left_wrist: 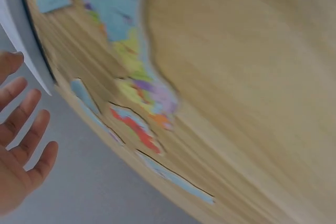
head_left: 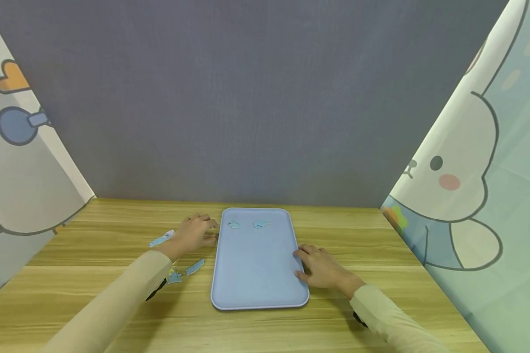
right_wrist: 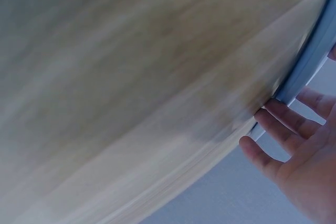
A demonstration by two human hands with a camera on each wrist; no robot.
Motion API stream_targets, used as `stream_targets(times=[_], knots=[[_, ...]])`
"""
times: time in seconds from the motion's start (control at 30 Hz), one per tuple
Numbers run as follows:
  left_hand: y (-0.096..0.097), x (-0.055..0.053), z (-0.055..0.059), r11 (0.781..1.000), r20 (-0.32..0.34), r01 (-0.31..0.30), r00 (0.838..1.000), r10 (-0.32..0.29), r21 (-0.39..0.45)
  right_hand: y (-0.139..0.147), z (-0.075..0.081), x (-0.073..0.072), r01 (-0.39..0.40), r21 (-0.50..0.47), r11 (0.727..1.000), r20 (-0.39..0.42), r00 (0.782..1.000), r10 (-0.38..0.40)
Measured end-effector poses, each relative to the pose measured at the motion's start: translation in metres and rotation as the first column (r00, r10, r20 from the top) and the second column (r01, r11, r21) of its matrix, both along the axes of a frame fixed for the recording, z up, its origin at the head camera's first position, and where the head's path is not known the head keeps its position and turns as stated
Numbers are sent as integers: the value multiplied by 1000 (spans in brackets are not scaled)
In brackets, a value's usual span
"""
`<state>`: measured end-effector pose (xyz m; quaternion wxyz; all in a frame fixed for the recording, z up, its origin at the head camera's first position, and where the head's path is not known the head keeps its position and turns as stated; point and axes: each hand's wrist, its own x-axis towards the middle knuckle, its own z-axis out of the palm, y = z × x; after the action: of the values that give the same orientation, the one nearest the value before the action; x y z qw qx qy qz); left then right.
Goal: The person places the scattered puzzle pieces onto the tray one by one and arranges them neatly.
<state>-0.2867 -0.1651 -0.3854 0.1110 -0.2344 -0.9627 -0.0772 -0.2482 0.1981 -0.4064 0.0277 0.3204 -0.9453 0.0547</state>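
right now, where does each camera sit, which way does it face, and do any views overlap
Head: worn on the head, facing forward and down at the tray and table, grey wall behind; left hand, right hand and sleeves show.
Left wrist: on that wrist, looking at pieces and the tray's edge; left fingers show.
Right wrist: on that wrist, looking at the tray's edge and blurred table; right fingers show.
Shared: head and left wrist both show the left hand; both wrist views catch the tray's edge.
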Motion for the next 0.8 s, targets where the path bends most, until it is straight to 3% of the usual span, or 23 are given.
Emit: stream_targets(times=[0.27,0.57,0.8], knots=[[-15,4,-5,998,-15,-56,998,55,-23,0,0,1,0,-2,1000,2,1000,0],[-24,11,-9,998,-54,-61,997,60,-14,1,-2,0,2,9,1000,-14,1000,-2],[-30,11,-15,996,-20,-81,997,81,-26,1,-3,-1,3,7,1000,-16,1000,-3]])
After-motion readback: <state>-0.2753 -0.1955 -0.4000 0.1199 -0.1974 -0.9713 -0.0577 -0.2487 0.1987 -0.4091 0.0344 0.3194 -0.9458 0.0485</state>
